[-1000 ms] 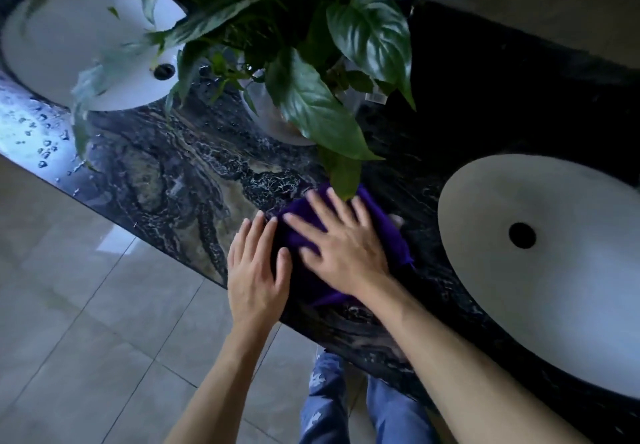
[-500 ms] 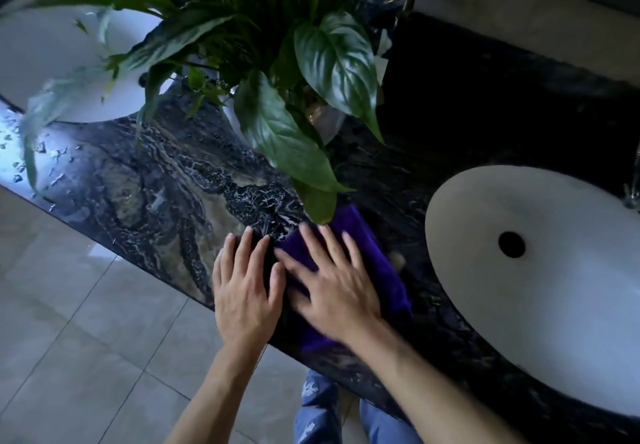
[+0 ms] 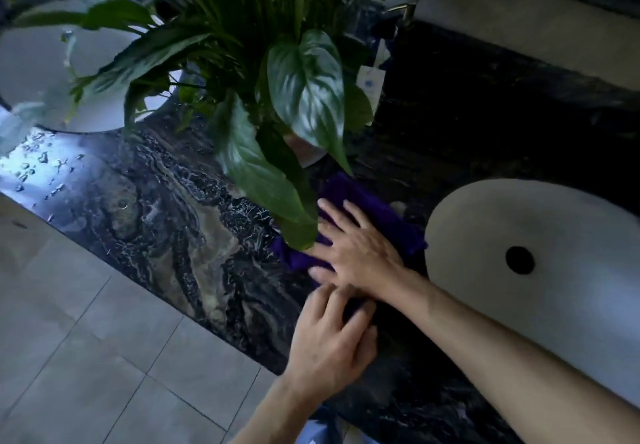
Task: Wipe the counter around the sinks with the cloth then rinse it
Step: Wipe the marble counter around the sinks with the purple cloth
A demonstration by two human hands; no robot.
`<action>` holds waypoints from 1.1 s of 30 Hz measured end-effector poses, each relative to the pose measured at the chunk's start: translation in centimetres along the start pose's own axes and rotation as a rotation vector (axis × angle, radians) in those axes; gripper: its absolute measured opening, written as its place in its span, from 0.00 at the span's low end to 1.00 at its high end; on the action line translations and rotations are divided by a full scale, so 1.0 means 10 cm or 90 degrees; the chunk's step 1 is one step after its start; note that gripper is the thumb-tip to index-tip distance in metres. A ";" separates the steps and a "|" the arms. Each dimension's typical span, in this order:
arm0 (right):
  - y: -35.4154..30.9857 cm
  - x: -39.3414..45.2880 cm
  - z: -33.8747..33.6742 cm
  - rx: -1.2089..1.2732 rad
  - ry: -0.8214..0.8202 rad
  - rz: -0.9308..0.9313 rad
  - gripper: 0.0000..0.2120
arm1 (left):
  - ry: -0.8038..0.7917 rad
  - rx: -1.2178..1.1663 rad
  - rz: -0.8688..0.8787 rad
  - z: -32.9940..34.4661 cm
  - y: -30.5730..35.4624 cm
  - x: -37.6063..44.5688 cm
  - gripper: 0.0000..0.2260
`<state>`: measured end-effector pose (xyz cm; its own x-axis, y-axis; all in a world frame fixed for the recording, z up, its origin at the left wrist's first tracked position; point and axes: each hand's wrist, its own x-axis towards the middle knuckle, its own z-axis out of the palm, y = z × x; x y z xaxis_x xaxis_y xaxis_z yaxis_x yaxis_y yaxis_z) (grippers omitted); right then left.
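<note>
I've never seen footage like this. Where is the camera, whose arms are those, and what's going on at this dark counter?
There is no machine here: a person wears a wide-angle camera on the head, so you look down along their own bare arms. The single view shows a dark marbled counter with two white sinks, one sink at the right and one at the far left. Between them stands a leafy potted plant, whose leaves hang over the work area. Water drops sit on the counter's left end. A purple cloth lies flat on the counter. The right hand presses on it with spread, straight fingers. The left hand lies flat just nearer the counter's edge, its fingertips at the cloth's near side. Nothing is lifted or gripped; both hands press down.
</note>
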<state>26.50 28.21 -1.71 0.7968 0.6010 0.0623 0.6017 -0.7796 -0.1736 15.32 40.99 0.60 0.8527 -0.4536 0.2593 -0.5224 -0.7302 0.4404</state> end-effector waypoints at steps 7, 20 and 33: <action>1.27 0.32 -0.30 -0.036 -0.060 0.178 0.29 | -0.125 0.156 -0.155 0.17 0.05 0.21 0.22; 1.46 0.12 -0.33 -0.029 -0.083 0.101 0.28 | -0.170 0.194 -0.161 0.20 0.07 0.19 0.25; 0.93 -0.18 -0.26 -0.006 -0.069 0.068 0.28 | -0.151 0.211 -0.154 0.25 0.09 0.19 0.26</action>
<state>30.85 19.45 -0.88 0.8457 0.5300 -0.0625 0.5150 -0.8412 -0.1649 16.43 38.17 -0.68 0.9444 -0.3268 -0.0370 -0.3175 -0.9352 0.1566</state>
